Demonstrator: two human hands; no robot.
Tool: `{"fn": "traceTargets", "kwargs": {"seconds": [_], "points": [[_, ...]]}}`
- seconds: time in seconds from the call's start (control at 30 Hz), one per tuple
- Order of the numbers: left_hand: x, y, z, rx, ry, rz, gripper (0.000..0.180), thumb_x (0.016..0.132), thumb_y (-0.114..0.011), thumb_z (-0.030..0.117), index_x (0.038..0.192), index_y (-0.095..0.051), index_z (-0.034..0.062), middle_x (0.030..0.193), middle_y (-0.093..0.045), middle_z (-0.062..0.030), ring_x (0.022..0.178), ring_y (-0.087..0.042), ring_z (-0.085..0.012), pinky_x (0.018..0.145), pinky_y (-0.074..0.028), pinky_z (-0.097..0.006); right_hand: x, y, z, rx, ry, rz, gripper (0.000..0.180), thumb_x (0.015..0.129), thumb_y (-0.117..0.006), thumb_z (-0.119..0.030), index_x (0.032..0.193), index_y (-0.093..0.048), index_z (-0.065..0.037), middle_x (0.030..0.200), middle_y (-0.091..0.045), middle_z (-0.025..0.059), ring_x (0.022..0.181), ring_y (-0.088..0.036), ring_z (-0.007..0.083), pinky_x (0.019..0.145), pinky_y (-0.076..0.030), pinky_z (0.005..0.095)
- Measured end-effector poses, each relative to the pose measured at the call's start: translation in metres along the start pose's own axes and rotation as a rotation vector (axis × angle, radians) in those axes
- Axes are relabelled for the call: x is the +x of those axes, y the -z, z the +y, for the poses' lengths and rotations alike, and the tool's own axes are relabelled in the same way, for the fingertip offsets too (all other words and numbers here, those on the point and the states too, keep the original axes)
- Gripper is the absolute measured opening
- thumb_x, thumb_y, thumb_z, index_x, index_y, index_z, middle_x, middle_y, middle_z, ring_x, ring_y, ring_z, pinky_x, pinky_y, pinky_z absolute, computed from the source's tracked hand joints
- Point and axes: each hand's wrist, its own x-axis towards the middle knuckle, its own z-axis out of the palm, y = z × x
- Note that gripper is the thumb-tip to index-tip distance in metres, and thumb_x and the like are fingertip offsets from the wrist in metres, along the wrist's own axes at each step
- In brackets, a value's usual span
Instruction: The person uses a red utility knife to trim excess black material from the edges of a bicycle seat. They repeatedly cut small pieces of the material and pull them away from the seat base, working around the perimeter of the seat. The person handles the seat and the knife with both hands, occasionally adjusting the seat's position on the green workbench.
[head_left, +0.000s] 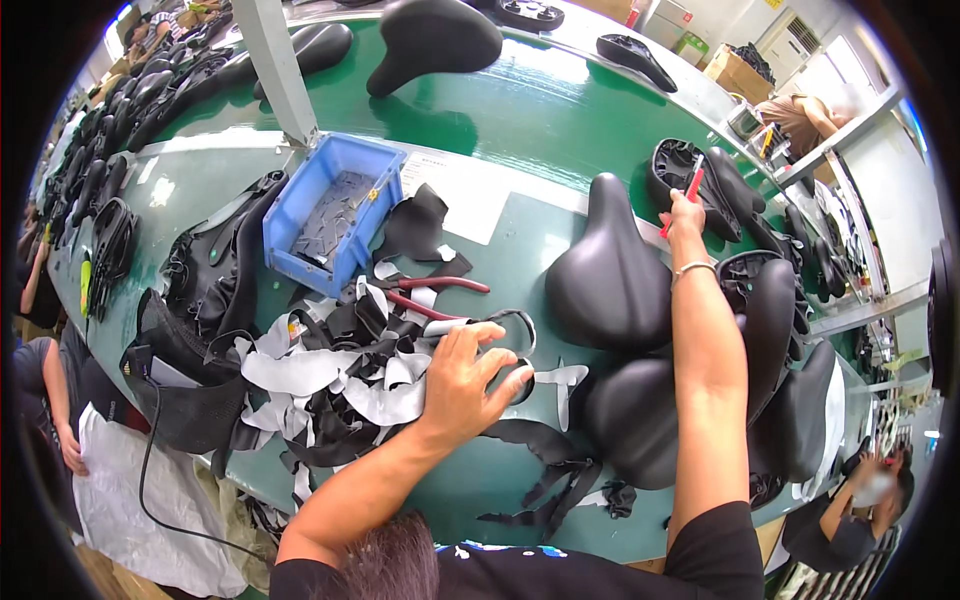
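1. Left hand [462,378] lies spread on black and grey scraps [340,375], at 6 o'clock.
2. Right hand [686,215] grips a red tool [687,193] at 2 o'clock, over an upturned saddle [690,175].
3. Blue bin [300,190] sits at 10 o'clock; pliers [430,293] lie centre.

- Open green table [540,120] beyond the blue bin [333,210]: free passage.
- Scrap pile [340,370] and pliers [430,295] block the left.
- 2 black saddles [610,270] obstruct the right.

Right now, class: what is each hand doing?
Left hand: open, fingers spread on the pile of offcuts.
Right hand: closed on a red tool, by an upturned saddle.
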Motion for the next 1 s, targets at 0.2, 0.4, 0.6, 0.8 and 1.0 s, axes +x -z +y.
{"fn": "traceTargets", "kwargs": {"seconds": [0.2, 0.4, 0.6, 0.8, 1.0], "points": [[0.004, 0.009, 0.0, -0.117, -0.103, 0.088, 0.011, 0.08, -0.069, 0.01, 0.087, -0.063, 0.0027, 0.098, -0.059, -0.0128, 0.09, -0.056, -0.0273, 0.077, -0.047, -0.036, -0.086, 0.029, -0.068, 0.536, 0.005, -0.418, 0.042, 0.084, -0.07, -0.019, 0.12, -0.05, -0.006, 0.099, -0.06, 0.0088, 0.071, -0.067, 0.0274, 0.054, -0.058, 0.0365], [0.006, 0.035, -0.013, -1.354, 0.563, -0.022, 0.046, 0.099, -0.044, 0.043, 0.11, -0.059, 0.0019, 0.101, -0.064, -0.0111, 0.091, -0.062, -0.0232, 0.08, -0.05, -0.036, -0.263, 0.146, -0.073, 0.379, 0.099, -0.801, 0.027, 0.09, -0.064, -0.025, 0.107, -0.054, -0.006, 0.086, -0.06, 0.0061, 0.071, -0.063, 0.0148, 0.054, -0.049, 0.0253], [-0.012, 0.072, 0.014, -1.087, 0.946, -0.333, 0.055, 0.088, -0.065, 0.039, 0.124, -0.051, -0.0003, 0.113, -0.062, -0.0146, 0.096, -0.065, -0.0203, 0.081, -0.056, -0.035, -0.343, 0.208, 0.007, -0.081, 0.936, -0.942, 0.03, 0.077, -0.075, -0.006, 0.103, -0.062, -0.002, 0.098, -0.064, 0.0135, 0.092, -0.062, 0.0223, 0.088, -0.048, 0.0366], [-0.016, 0.086, 0.03, -0.87, 0.81, -0.318, 0.062, 0.08, -0.073, 0.042, 0.12, -0.051, -0.0001, 0.102, -0.059, -0.0081, 0.086, -0.06, -0.0142, 0.073, -0.053, -0.028, -0.36, 0.242, 0.014, -0.138, 0.67, -0.842, 0.042, 0.074, -0.073, -0.002, 0.114, -0.064, -0.007, 0.088, -0.064, 0.0088, 0.073, -0.063, 0.0214, 0.069, -0.051, 0.0293], [0.025, 0.08, 0.05, -0.552, 0.674, -0.508, 0.051, 0.078, -0.073, 0.044, 0.103, -0.06, 0.0016, 0.09, -0.062, -0.0061, 0.081, -0.058, -0.0125, 0.071, -0.05, -0.028, -0.324, 0.229, -0.015, -0.576, 1.51, -0.846, 0.062, 0.075, -0.062, -0.003, 0.134, -0.053, -0.021, 0.074, -0.049, 0.0067, 0.054, -0.051, 0.0229, 0.049, -0.044, 0.0358]]}}
